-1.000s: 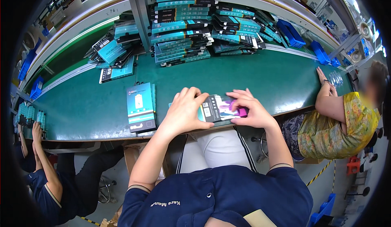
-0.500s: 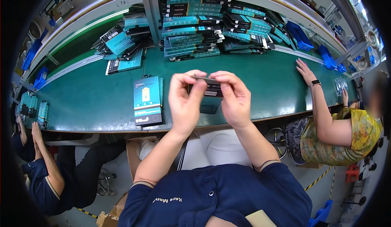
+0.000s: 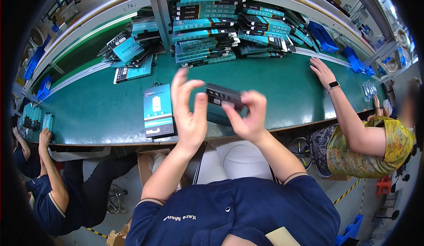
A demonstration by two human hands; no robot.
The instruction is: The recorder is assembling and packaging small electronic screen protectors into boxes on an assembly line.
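Observation:
My right hand [image 3: 251,117] pinches a black and teal cardboard box [image 3: 224,97] at its right end, thumb in front and fingers behind. The box is held above the bench, tilted, with its narrow black end facing me; its teal part shows below, partly hidden in shade. To its left, my left hand [image 3: 191,116] is open, slightly blurred, with its fingers spread and apart from the box. Beside that hand, a flat teal and black box [image 3: 157,109] with a battery picture lies on the green bench [image 3: 106,107], on top of another box.
Tall stacks of teal and black boxes [image 3: 205,36] stand at the back, with a looser heap [image 3: 128,49] left of the metal post [image 3: 161,16]. Blue bins [image 3: 322,37] line the back right. Co-workers sit on both sides; one person's hand [image 3: 323,73] rests on the bench at right.
My left hand has let go of the box and moved left, its fingers spreading. The box has tilted and stays in my right hand. The left co-worker's hands have shifted toward boxes there.

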